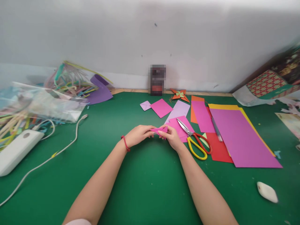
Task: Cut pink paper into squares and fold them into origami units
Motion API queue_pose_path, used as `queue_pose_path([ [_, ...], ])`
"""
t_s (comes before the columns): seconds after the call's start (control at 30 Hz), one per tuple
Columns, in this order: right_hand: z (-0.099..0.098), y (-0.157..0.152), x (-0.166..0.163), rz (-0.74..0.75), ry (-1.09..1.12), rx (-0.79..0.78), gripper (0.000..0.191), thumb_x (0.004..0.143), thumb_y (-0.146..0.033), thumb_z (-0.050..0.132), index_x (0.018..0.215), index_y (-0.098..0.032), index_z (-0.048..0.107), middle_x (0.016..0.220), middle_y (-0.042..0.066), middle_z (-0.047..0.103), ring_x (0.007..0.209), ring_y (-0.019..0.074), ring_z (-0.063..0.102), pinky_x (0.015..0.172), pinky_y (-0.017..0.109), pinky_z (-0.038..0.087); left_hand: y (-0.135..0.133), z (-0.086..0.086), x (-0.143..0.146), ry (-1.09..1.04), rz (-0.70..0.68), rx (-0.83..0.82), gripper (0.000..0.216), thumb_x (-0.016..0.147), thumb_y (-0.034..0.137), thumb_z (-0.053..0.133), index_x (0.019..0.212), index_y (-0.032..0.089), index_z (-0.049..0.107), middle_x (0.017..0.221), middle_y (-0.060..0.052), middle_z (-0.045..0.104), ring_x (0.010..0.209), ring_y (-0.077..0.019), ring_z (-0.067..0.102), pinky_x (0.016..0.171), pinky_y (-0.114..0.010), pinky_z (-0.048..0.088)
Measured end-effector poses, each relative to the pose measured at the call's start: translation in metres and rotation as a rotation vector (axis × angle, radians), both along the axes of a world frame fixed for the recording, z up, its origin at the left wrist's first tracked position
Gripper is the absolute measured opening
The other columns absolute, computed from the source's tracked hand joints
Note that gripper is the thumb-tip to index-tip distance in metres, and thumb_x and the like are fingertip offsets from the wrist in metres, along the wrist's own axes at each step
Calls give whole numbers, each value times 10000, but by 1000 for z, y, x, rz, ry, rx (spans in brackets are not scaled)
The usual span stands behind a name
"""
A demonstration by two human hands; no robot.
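Note:
Both hands meet over the middle of the green table. My left hand, with a red cord at its wrist, pinches the left end of a small folded pink paper piece. My right hand pinches its right end, fingers closed on the paper. The piece is held just above the table top. Right beside my right hand lie scissors with red and yellow handles, resting on a pink paper square.
Coloured sheets lie to the right: a large purple sheet over yellow and red ones, a pen. A paper pinwheel sits near the wall. At left: a white device with cable, a bag of paper strips.

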State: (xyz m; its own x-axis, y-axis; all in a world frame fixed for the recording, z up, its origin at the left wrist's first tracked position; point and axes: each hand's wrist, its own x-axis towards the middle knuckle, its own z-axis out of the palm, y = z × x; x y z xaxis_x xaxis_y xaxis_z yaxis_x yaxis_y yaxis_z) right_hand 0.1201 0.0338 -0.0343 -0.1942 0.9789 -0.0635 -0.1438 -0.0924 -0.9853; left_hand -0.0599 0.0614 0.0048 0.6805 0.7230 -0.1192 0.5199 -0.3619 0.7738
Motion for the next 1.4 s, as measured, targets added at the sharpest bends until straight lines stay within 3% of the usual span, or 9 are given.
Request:
queue_pose_path([
  [0.17,-2,1,1,28,38,-20,191,650,-330,687,711,-176,591,537,-32,562,486,109,485,453,226,363,-2,0,1,1,-25,-21,378,891,375,315,1050,179,596,790,-18,662,693,-129,589,671,-223,418],
  [0.47,-1,0,-2,14,4,-14,190,657,-327,680,726,-173,591,547,-32,565,494,107,484,461,226,362,-5,7,5,-34,73,-33,400,871,272,314,680,132,636,680,-32,656,640,-124,591,668,-214,421],
  [0.73,7,-1,-2,51,-56,-27,235,643,-379,676,695,-182,557,530,-41,538,489,111,473,474,238,360,-3,6,2,-26,81,-113,294,814,372,477,761,142,652,686,-20,681,637,-125,602,619,-200,426],
  [0.83,9,-2,-2,95,-57,-36,253,638,-393,680,681,-185,543,530,-45,531,495,111,474,478,238,359,-2,5,1,-34,38,-145,319,819,378,474,676,139,630,673,-28,682,642,-120,609,624,-193,429],
  [1.07,10,-3,-1,191,-41,-29,251,642,-382,686,674,-176,546,546,-42,532,503,103,466,490,238,368,-5,-1,3,-118,-84,-413,396,819,467,443,722,121,607,568,-26,642,532,-115,603,564,-204,456],
  [1.4,6,-1,-6,150,-37,-27,270,631,-404,699,703,-180,567,576,-40,536,532,108,493,513,240,397,-5,-4,3,-194,44,-571,377,808,435,474,652,113,595,438,4,595,411,-89,542,517,-200,445],
])
